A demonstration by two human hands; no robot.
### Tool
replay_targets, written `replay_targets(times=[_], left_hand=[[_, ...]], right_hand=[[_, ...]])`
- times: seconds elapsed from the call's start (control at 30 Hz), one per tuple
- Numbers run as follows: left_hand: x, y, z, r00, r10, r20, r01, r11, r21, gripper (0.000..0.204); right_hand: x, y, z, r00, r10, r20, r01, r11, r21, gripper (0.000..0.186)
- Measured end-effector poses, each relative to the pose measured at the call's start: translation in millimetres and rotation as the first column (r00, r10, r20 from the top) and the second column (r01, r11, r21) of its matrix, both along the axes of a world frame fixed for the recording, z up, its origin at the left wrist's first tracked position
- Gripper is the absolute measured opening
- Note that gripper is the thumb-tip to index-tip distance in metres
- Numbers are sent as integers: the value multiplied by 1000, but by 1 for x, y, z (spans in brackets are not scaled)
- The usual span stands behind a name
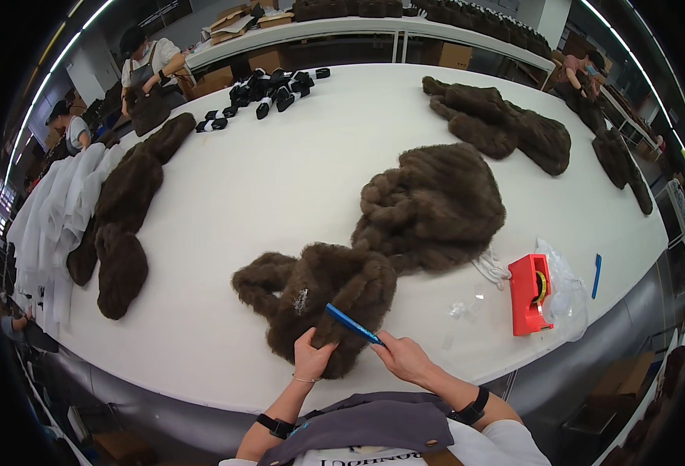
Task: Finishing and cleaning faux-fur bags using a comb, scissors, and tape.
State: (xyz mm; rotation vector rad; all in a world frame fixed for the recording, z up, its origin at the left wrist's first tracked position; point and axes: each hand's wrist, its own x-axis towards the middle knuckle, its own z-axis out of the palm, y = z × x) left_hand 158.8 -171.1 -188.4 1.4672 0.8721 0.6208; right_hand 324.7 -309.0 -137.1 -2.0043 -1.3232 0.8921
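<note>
My left hand (pixel 311 356) is closed on the near edge of a brown fur piece (pixel 289 311), which looks like a soft bag with a looped strap. In my right hand (pixel 404 357) is the end of a slim blue comb (pixel 354 324), its far part lying against the fur. A small whitish, shiny patch (pixel 301 300) shows on the fur left of the comb's tip. Just beyond, touching this piece, lies a larger brown fur bag (pixel 443 206) with a thick braided part. The comb's teeth cannot be made out.
A red tape dispenser (pixel 525 295) stands at right by a clear plastic bag (pixel 567 299) and a second blue tool (pixel 596 276). More fur pieces (pixel 505 124) lie far right and left (pixel 129 194). Black bundles (pixel 268 89) sit at the back; white cloth (pixel 59 210) hangs left. Co-workers (pixel 152 66) stand around.
</note>
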Motion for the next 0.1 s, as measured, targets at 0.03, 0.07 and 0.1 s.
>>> replay_targets(times=[0.03,0.07,0.1], left_hand=[[-2,2,-1,1000,-3,-3,3,1000,3,29],[-3,5,0,998,7,58,-3,998,-65,27],[-4,8,1,993,21,118,-5,991,-132,25]], right_hand=[[3,0,-2,1000,-3,-3,3,1000,3,18],[13,1,-3,995,-8,95,6,1000,25,20],[27,3,-5,981,-15,192,7,999,47,23]])
